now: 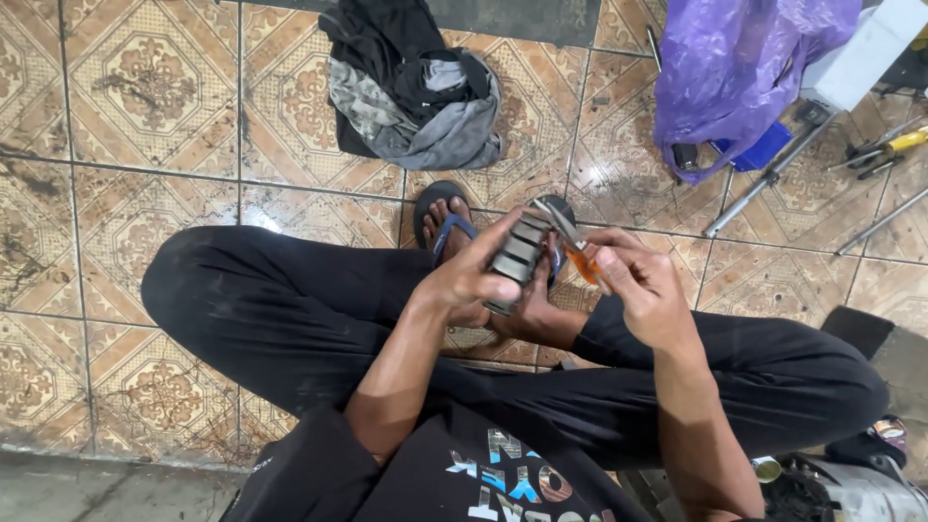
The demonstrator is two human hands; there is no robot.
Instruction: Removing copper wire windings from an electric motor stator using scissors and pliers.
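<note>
Two hands, left hand (471, 280) gripping one ridged block (517, 256), right hand (638, 285) one screwdriver (570, 246)

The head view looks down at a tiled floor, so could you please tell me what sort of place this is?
Probably an informal repair workshop, with the work done sitting on the patterned tile floor. Metal rods and hand tools lie on the tiles, and the left hand grips a ridged grey metal part while the right hand works it with an orange-handled tool.

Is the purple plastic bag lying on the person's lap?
No, the purple plastic bag lies on the tiled floor, beyond the feet.
</note>
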